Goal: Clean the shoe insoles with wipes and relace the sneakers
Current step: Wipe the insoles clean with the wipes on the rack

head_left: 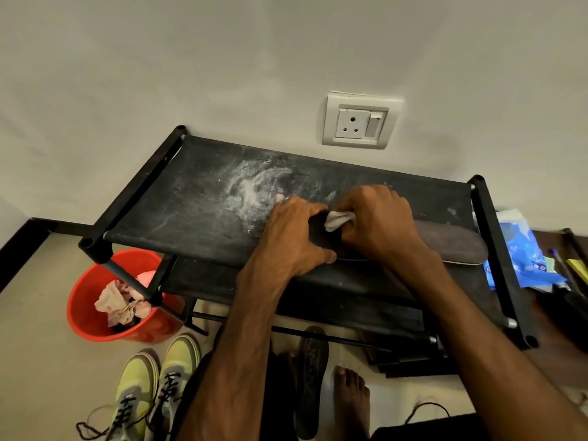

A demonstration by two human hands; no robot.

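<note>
Two-handed wiping under way. Grips the insole (451,246) flat on the shoe rack (203,198) with the left hand (296,232); pinches a crumpled wipe (338,219) onto it with the right hand (380,222). Probably calls next for strokes toward the free end, then the second insole (310,377) on the floor, then lacing the sneakers (152,386).

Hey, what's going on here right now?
A person is cleaning a dark insole on top of the black shoe rack. The left hand grips the insole while the right hand pinches a white wipe against it. A second insole and the yellow-green sneakers wait on the floor; crumpled wipes lie in the red bucket.
</note>
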